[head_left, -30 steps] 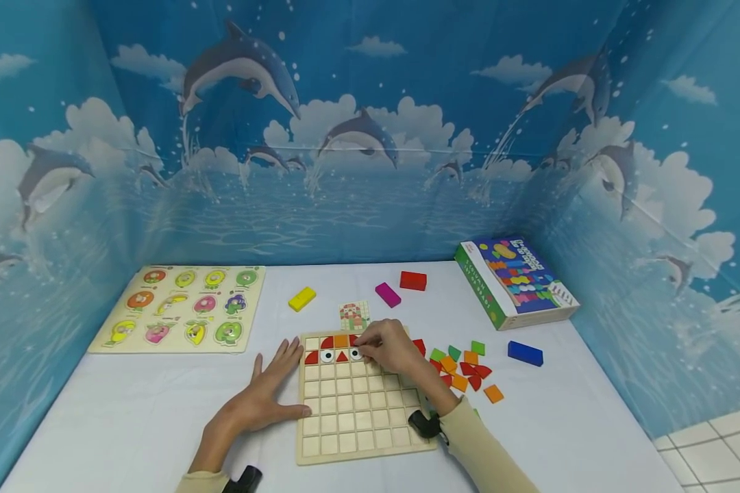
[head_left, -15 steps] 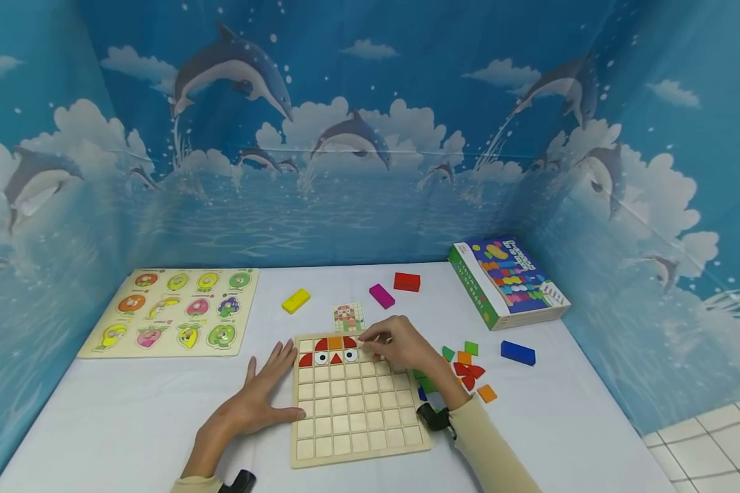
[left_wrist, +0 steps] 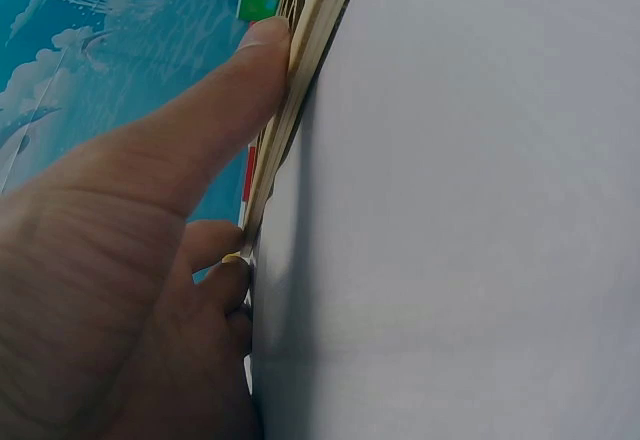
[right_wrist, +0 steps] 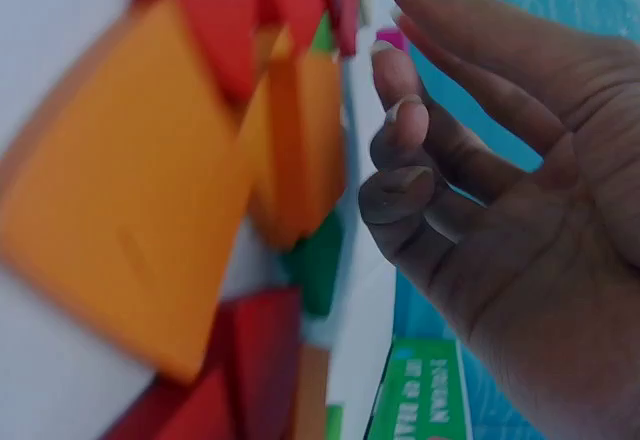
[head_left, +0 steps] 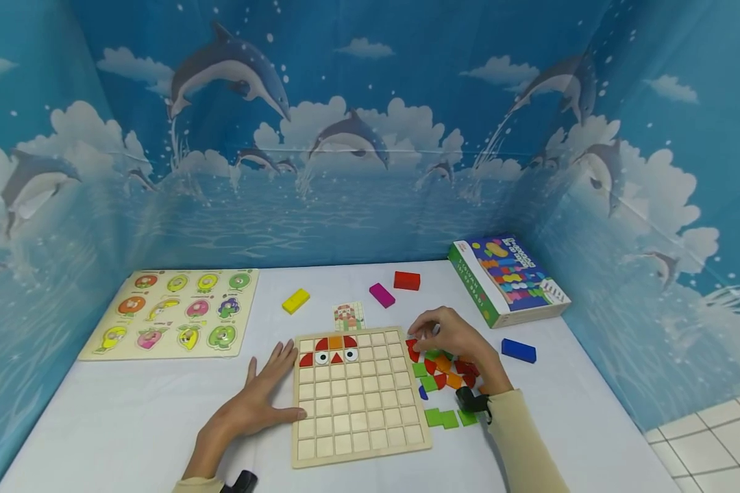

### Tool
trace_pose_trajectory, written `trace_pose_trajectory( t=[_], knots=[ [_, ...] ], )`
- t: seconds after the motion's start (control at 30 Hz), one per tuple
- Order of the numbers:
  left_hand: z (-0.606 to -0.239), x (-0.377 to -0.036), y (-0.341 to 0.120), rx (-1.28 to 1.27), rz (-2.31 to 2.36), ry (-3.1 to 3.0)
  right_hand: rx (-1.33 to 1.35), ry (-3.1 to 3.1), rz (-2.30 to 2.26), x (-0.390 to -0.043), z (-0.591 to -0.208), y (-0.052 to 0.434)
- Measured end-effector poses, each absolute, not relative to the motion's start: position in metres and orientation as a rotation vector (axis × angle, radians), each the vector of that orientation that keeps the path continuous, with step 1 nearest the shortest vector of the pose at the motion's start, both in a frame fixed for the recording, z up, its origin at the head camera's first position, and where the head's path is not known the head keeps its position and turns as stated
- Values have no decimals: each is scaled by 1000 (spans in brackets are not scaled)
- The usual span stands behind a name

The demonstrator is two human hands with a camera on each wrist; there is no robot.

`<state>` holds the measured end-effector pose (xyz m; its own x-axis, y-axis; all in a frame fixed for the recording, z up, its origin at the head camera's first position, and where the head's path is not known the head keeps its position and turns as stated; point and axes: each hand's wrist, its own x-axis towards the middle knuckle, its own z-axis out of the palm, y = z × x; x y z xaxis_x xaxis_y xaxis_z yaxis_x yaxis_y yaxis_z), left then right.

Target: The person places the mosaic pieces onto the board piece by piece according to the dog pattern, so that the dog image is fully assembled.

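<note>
A wooden grid board lies in the middle of the table. Red pieces, an orange square and two eye pieces fill some cells in its top rows. My left hand rests along the board's left edge, fingers spread, with the thumb touching that edge. Right of the board, my right hand reaches over a pile of flat coloured pieces. Its fingertips are close to a red piece. In the right wrist view the fingers are loosely bent, nothing visibly held, beside orange pieces.
Behind the board lies a small picture card. Yellow, magenta, red and blue blocks are scattered around. A fruit puzzle board sits at the left, a game box at the back right.
My right hand has moved right from the board's top rows to the loose pieces, uncovering the board's upper right cells. My left hand keeps its place at the board's edge.
</note>
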<state>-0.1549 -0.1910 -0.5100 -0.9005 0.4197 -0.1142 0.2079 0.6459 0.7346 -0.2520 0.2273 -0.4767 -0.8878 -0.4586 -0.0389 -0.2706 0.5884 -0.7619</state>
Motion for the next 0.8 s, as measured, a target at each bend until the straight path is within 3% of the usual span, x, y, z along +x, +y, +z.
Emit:
trace_pose_trajectory(
  t=[0.8],
  knots=[
    [-512,-157,-192,511,1103,2595,-509,2568,-1094,-255,-479,234]
  ],
)
